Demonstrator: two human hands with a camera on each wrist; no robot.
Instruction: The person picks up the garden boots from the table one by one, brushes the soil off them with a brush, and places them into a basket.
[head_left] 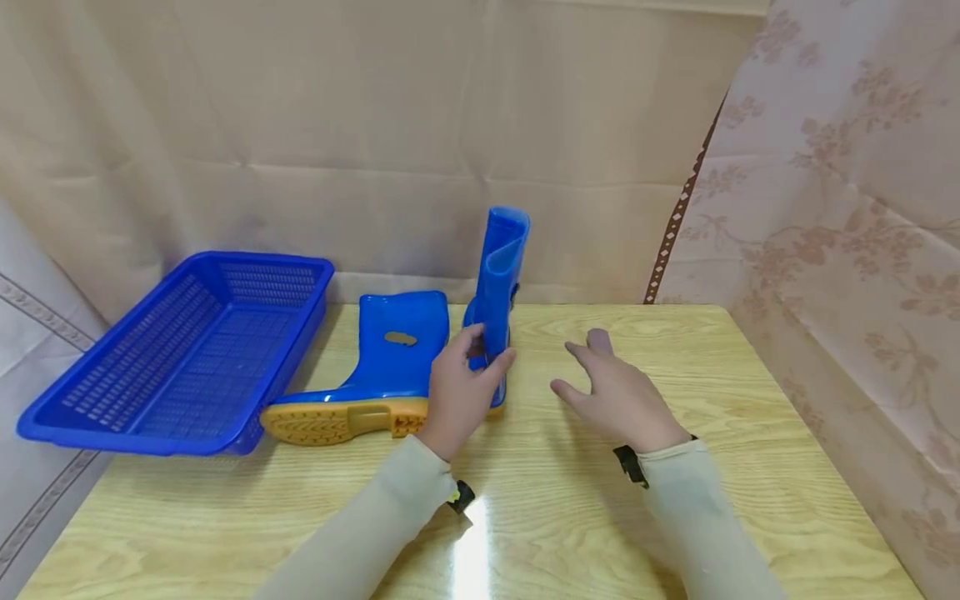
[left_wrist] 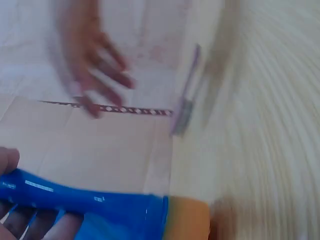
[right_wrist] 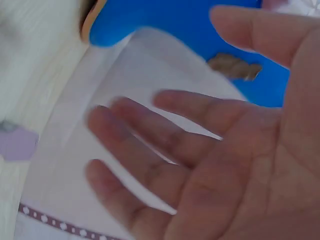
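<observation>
Well, the left hand (head_left: 467, 392) grips the standing boot (head_left: 495, 317) low on its shaft, thumb to one side and fingers to the other, probably because a soft, tall shaft would tip or sag if left alone. That boot stands upright on the table (head_left: 750, 450), to the right of the lying boot (head_left: 397, 358). The right hand (head_left: 626, 404) is wide, fingers spread and holding nothing, apart from the boot and near a purple thing (left_wrist: 185, 92) that looks like a brush; being empty, it seems free for other work while the left one steadies. The lying boot rests on its side, perhaps since it is stable that way, toe towards the blue basket (head_left: 300, 354); whether the two touch I cannot tell

As for looks, the standing boot is a glossy blue, with an orange-yellow sole (left_wrist: 189, 220) and a shaft that appears narrow edge-on, its mouth (head_left: 504, 250) pinched inward. A brown patch (right_wrist: 235, 66) marks its side, irregular in outline and dull against the blue
</observation>
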